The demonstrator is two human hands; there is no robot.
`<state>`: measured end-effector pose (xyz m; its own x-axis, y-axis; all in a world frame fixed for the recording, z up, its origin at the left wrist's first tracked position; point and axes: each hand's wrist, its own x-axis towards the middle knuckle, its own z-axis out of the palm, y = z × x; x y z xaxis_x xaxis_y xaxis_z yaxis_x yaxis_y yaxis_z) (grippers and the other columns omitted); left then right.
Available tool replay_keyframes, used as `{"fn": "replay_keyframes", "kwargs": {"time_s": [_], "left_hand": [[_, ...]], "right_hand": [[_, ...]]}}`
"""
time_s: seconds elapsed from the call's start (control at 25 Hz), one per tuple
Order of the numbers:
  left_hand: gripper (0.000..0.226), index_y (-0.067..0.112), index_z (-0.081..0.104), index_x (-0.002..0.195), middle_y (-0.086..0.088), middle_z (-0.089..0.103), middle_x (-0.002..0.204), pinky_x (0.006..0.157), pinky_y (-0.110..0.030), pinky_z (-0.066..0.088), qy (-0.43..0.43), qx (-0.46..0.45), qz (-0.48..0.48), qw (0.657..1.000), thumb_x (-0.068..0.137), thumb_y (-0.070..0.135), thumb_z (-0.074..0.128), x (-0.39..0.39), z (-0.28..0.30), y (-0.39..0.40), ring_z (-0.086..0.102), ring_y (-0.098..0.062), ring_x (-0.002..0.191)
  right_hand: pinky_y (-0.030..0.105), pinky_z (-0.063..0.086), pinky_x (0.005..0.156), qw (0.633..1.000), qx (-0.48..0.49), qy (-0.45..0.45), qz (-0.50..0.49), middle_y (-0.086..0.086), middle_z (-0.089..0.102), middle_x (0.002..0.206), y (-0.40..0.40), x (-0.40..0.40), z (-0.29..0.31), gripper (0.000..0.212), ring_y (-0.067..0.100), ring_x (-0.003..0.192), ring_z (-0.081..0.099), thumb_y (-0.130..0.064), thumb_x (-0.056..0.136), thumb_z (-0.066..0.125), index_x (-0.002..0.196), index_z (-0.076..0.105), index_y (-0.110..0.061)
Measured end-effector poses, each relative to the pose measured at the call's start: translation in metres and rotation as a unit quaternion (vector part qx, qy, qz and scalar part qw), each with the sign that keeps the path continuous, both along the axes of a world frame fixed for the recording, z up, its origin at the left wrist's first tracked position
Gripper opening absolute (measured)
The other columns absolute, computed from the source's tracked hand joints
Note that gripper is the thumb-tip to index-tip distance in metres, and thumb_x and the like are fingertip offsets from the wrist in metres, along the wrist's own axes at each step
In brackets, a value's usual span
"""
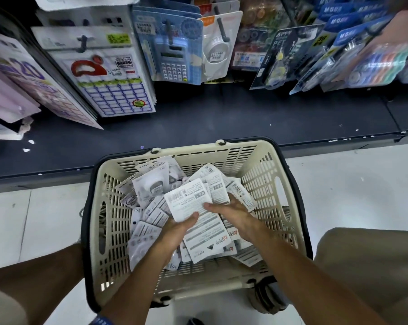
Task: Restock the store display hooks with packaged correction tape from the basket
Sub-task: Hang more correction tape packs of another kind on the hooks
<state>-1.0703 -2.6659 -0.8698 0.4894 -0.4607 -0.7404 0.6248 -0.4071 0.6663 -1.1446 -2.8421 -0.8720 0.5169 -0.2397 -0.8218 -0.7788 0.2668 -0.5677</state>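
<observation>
A person crouches over a cream plastic basket (264, 181) set on the floor against the base of a store display, both hands down inside it. The left hand (175, 231) grips a packet of correction tape (189, 202) from below, thumb pressed on its printed back so it lifts out of the heap. The right hand (231, 213), just to the right of that packet and touching it, lies with fingers spread over neighbouring packets; whether it pinches one or only steadies the stack I cannot tell. Loose packets (149, 188) fill the basket on every side of the hands, mostly face down and overlapping, which is probably why both hands are needed to gather and square a few. Well beyond the hands, up and ahead, display hooks (223, 31) carry hanging goods: label sheets (109, 90) far left, a blue calculator (175, 59) straight ahead, dark correction tape cards (278, 57) ahead and right. Nothing from the basket is yet on a hook
</observation>
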Motion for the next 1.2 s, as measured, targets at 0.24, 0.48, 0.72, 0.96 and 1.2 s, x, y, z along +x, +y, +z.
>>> {"fn": "replay_keyframes", "kwargs": {"time_s": [0.24,0.48,0.72,0.96,1.2], "left_hand": [[0.100,0.026,0.018,0.159,-0.005,0.011,0.167,0.122,-0.054,0.023,-0.113,0.219,-0.103,0.964,0.082,0.072,0.062,-0.007,-0.001,-0.031,0.014,-0.031,0.154],[0.099,0.028,0.016,0.160,-0.014,0.006,0.168,0.120,-0.059,0.020,-0.206,0.319,-0.182,0.907,0.082,0.087,0.037,0.014,-0.007,-0.028,0.010,-0.039,0.153],[0.086,0.014,0.027,0.152,-0.013,0.045,0.148,0.111,-0.047,0.032,-0.384,0.304,-0.372,0.789,0.093,0.076,0.016,0.009,-0.011,-0.037,0.037,-0.030,0.137],[0.121,0.023,-0.001,0.161,-0.008,0.036,0.163,0.117,-0.056,0.034,-0.118,0.324,-0.328,0.879,0.069,0.099,0.021,0.053,-0.010,-0.030,0.036,-0.040,0.147],[0.063,0.024,0.060,0.130,0.012,0.071,0.115,0.106,-0.039,0.045,-0.040,0.121,-0.080,0.989,0.075,0.038,0.087,0.048,-0.014,-0.029,0.064,-0.017,0.116]], "right_hand": [[0.020,0.044,0.077,0.999,0.025,-0.025,-0.007,-0.020,0.076,0.096,-0.010,-0.008,0.000,0.049,0.007,0.106,0.065,-0.043,0.067,0.091,0.110,0.068,-0.037],[0.021,0.048,0.083,0.999,0.020,-0.045,-0.006,-0.013,0.076,0.111,-0.009,-0.013,-0.008,0.067,0.009,0.112,0.066,-0.023,0.067,0.092,0.127,0.062,-0.031],[0.023,0.048,0.087,0.997,0.040,-0.060,-0.035,-0.015,0.077,0.107,-0.009,-0.014,-0.010,0.058,0.006,0.108,0.066,-0.022,0.069,0.092,0.120,0.067,-0.031],[0.035,0.055,0.093,0.995,0.061,-0.054,-0.062,-0.009,0.077,0.110,-0.008,-0.014,-0.014,0.065,0.011,0.105,0.070,-0.016,0.070,0.091,0.127,0.062,-0.028],[0.051,0.051,0.104,0.993,0.095,-0.049,-0.058,0.003,0.077,0.113,-0.028,-0.021,-0.010,0.050,0.026,0.108,0.072,-0.016,0.075,0.088,0.122,0.070,-0.020]]}}
